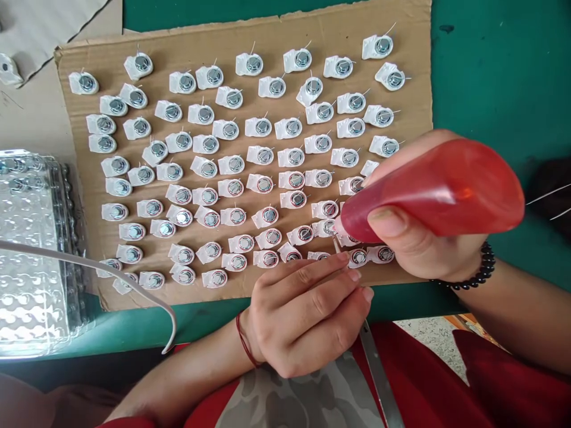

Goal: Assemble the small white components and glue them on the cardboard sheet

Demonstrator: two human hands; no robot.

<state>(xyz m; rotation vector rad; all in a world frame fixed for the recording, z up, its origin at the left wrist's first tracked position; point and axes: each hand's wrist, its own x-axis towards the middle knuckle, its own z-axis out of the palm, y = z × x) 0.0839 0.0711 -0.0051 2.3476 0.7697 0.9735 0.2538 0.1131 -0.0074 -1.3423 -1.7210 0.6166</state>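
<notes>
My right hand (414,238) is wrapped round a translucent red squeeze bottle (446,187), tilted with its nozzle down to the left. The nozzle end is over a small white part with a round silver centre (324,227) on the cardboard sheet; whether they touch I cannot tell. My left hand (312,315) is closed round slim metal tweezers (377,371), whose pale tip shows just past the fingertips, close to the nozzle. Several similar white parts, many with a thin wire sticking out, lie in rough rows. Those under the bottle and right hand are partly hidden.
The brown cardboard sheet (84,178) lies on a green tabletop (491,77). Clear plastic blister trays (33,249) are stacked at the left. A white cable (89,254) crosses over the trays and the sheet's lower left corner. Another white piece (9,70) lies at upper left.
</notes>
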